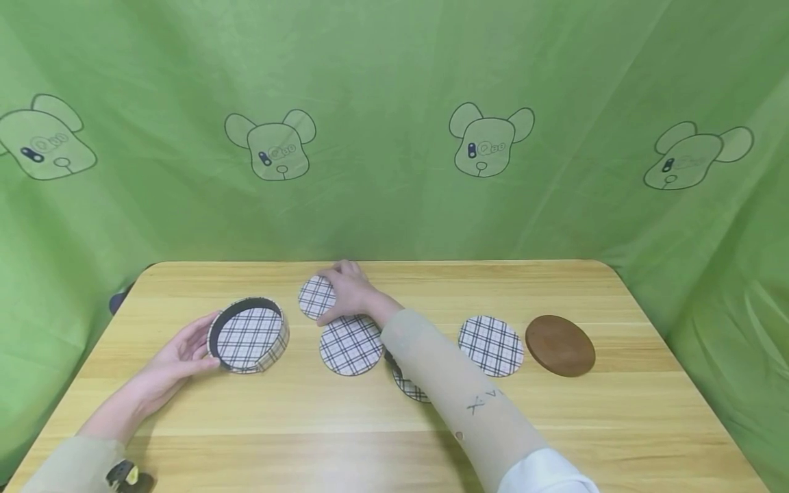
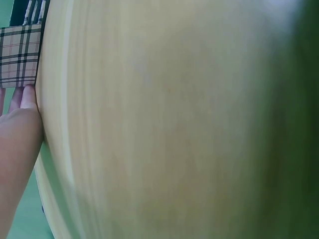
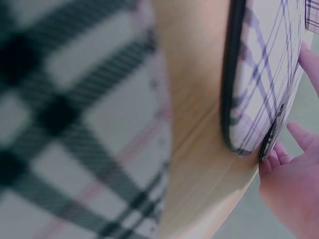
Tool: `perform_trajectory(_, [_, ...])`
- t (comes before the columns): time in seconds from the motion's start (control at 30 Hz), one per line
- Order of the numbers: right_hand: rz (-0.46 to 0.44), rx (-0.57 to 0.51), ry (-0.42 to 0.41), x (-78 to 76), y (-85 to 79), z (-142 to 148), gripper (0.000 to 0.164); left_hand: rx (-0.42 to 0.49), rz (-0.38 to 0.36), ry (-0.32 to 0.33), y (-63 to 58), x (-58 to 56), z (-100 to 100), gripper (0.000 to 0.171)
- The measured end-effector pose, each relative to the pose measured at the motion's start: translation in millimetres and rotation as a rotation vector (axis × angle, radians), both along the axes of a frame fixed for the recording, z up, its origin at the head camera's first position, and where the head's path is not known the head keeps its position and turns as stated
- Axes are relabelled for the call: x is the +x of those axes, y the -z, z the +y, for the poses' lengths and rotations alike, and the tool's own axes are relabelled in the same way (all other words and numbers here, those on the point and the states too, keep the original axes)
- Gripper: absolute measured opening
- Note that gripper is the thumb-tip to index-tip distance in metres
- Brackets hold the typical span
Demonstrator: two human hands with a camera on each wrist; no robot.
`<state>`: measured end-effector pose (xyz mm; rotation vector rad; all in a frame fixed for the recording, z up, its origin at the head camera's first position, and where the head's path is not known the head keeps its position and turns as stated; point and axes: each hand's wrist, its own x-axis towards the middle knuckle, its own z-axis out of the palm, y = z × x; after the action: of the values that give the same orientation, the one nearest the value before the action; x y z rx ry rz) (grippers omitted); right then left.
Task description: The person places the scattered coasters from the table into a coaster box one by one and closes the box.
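At the left of the table in the head view stands a round plaid coaster holder (image 1: 274, 352) with a dark inner wall and a plaid disc at its bottom. My left hand (image 1: 179, 352) grips its left side, thumb in front and fingers behind. Farther back, my right hand (image 1: 353, 291) spans the right edge of a small plaid coaster (image 1: 316, 298), with thumb and fingers at its rim. Whether that coaster is lifted, I cannot tell. Just in front of this hand lies another plaid coaster (image 1: 350, 348). In the left wrist view, fingertips (image 2: 29, 94) touch the holder's plaid wall.
A plaid coaster (image 1: 491, 346) and a plain brown disc (image 1: 561, 346) lie to the right on the wooden table (image 1: 296, 438). Under my right forearm, another plaid piece (image 1: 409, 389) is partly hidden. A green curtain (image 1: 382, 219) hangs behind the table.
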<state>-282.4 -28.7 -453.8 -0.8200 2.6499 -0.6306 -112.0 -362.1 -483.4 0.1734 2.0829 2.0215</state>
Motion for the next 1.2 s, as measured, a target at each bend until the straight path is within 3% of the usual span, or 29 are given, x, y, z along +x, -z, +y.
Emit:
perform_trajectory(0.67, [0.063,-0.010,0.027,-2.4,0.8,0.5,0.109,0.009,0.020,0.010,-1.2,-0.9,1.9,0.086])
perform_trajectory(1.2, [0.028,-0.068,0.073,-3.1,-3.9,5.9,0.113,-0.008,0.007,0.007,-2.2,-0.9,1.6,0.088])
